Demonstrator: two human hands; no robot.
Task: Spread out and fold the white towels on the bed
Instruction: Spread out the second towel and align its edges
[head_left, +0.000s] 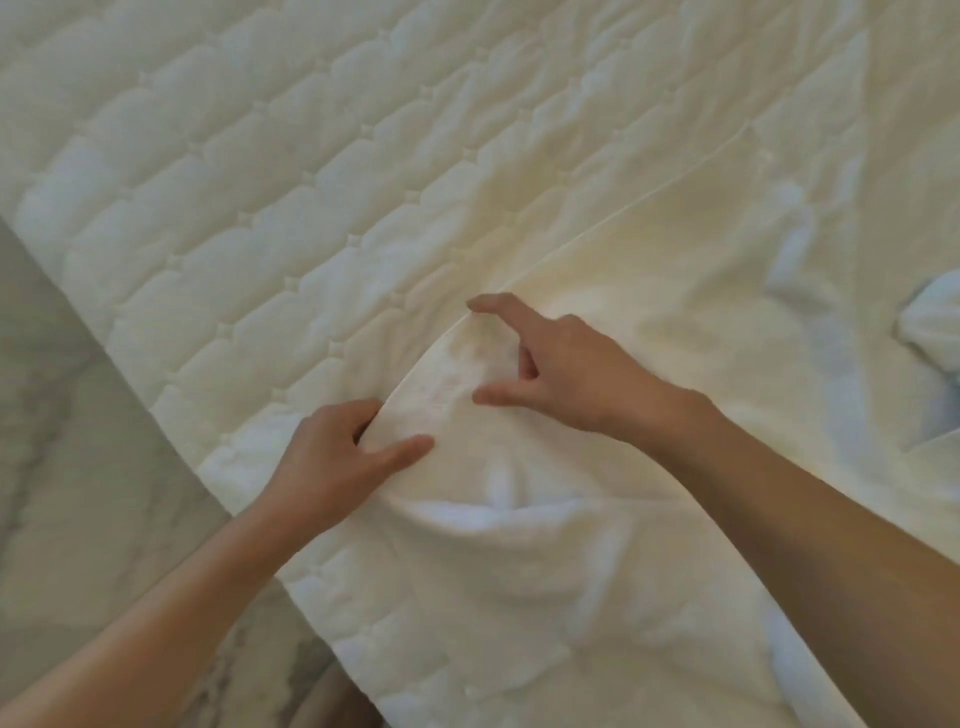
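Note:
A large white towel (675, 270) lies spread over the quilted bed (218, 171), its hemmed left edge running from the upper right down to the middle. My left hand (332, 457) pinches that edge, thumb on top and fingers tucked under the cloth. My right hand (561, 364) hovers just above the same edge, index finger and thumb spread apart and touching the towel, other fingers curled in. The towel bunches into a fold below my hands.
The mattress edge runs diagonally from upper left to bottom centre, with pale marbled floor (78, 441) beyond it. A second crumpled white cloth (930, 327) lies at the right edge of the bed.

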